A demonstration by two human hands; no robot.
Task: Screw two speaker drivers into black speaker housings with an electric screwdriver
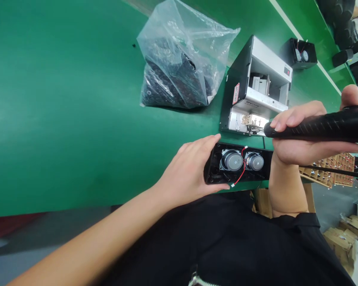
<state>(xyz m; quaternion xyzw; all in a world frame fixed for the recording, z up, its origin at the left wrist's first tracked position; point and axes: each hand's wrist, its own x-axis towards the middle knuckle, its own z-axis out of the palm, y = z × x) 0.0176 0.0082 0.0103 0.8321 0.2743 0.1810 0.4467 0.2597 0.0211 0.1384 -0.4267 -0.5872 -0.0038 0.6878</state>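
My left hand (191,171) grips the left end of a black speaker housing (214,167) at the near edge of the green table. Inside the housing sit two round silver speaker drivers (241,161) joined by a red wire. My right hand (301,135) is wrapped round a black electric screwdriver (322,127). Its tip points left at the tray of a grey and silver screw feeder box (256,95) just behind the housing.
A clear plastic bag (179,67) of dark parts lies on the green table (62,99) behind and to the left. A small black fan unit (299,53) sits at the back right. Cardboard boxes (345,234) stand on the floor at the right.
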